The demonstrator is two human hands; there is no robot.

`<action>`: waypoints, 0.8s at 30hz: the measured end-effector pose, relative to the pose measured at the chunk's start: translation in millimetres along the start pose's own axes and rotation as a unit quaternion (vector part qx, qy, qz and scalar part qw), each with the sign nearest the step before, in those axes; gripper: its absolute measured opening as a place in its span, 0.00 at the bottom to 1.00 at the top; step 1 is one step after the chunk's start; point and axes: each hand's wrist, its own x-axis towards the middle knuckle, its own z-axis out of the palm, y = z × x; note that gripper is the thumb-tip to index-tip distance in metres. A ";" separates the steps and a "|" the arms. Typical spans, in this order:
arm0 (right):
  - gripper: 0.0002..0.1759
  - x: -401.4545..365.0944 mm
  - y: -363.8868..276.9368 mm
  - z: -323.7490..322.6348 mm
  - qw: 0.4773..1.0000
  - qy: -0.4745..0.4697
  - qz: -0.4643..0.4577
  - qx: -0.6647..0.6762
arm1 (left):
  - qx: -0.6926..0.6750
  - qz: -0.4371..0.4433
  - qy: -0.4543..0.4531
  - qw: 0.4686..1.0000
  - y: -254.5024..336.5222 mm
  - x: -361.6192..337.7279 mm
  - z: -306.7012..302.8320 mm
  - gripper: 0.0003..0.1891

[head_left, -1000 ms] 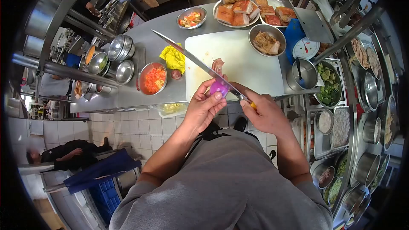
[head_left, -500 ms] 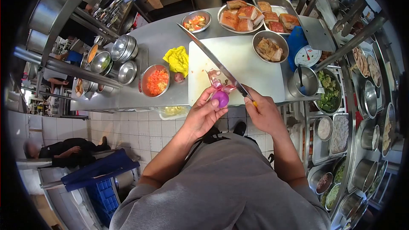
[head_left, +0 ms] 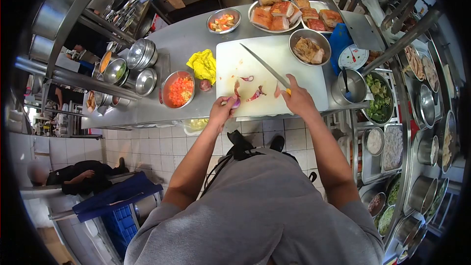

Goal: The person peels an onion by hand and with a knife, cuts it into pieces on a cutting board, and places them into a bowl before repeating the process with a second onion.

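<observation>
My left hand (head_left: 222,111) pinches a purple onion (head_left: 235,103) over the front left corner of the white cutting board (head_left: 304,88). In my right hand (head_left: 299,100) is the handle of a long knife (head_left: 265,65), its blade pointing to the board's back left, over the board. Reddish onion peel (head_left: 256,93) lies in pieces between the hands. Left of the board are a yellow cloth (head_left: 202,65), a small reddish onion (head_left: 205,85) and a bowl of diced tomato (head_left: 179,90).
A bowl of cooked meat (head_left: 309,50) sits at the board's back right corner. Behind stand a plate of pork slabs (head_left: 274,15) and a tray of meat (head_left: 319,17). A scale (head_left: 353,57) is at the right. Another person (head_left: 88,176) is at the far left.
Both hands have moved apart and the knife has swung away from the onion, down toward the board. The onion went left with my left hand, and peel now lies loose on the board.
</observation>
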 end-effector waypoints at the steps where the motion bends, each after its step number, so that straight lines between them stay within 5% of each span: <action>1: 0.33 5.6 1.9 -0.4 0.999 -0.021 -0.022 -0.012 | 0.001 -0.003 -0.003 1.000 -0.5 -2.0 -3.2 0.19; 6: 0.27 13.9 4.4 12.7 0.989 0.005 -0.012 -0.144 | 0.001 0.049 -0.014 0.999 -3.6 -6.2 -8.7 0.20; 8: 0.23 -17.2 -24.3 -5.8 0.944 0.174 -0.161 -0.229 | 0.020 0.078 0.000 0.997 1.1 -8.2 -10.7 0.20; 10: 0.15 -58.1 -85.5 -65.3 0.927 0.068 -0.310 -0.199 | 0.066 0.158 -0.010 0.985 -1.5 -15.3 -12.6 0.21; 11: 0.11 -84.0 -114.8 -91.4 0.908 0.056 -0.413 -0.046 | 0.071 0.148 -0.019 0.986 0.5 -24.6 -7.6 0.21; 13: 0.07 -127.2 -179.9 -157.6 0.826 -0.059 -0.557 0.064 | -0.205 0.070 -0.093 0.972 13.2 -43.0 7.3 0.14; 14: 0.04 -137.9 -216.6 -183.3 0.775 -0.194 -0.582 -0.152 | 0.000 0.065 -0.016 0.998 14.9 -44.7 5.1 0.20; 15: 0.04 -163.2 -224.6 -175.1 0.768 0.149 -0.623 0.025 | 0.099 0.074 -0.003 0.992 7.6 -30.4 -3.1 0.19; 16: 0.06 -183.3 -220.2 -184.2 0.703 0.190 -0.639 -0.246 | 0.111 0.079 -0.019 0.991 -2.7 -21.0 -8.2 0.19; 19: 0.06 -192.9 -253.7 -221.9 0.737 -0.035 -0.642 -0.209 | 0.104 0.090 -0.040 0.990 11.0 -29.5 1.5 0.17; 24: 0.13 -185.1 -261.5 -232.3 0.761 -0.125 -0.605 -0.196 | 0.038 0.075 -0.084 0.993 25.5 -33.2 17.6 0.15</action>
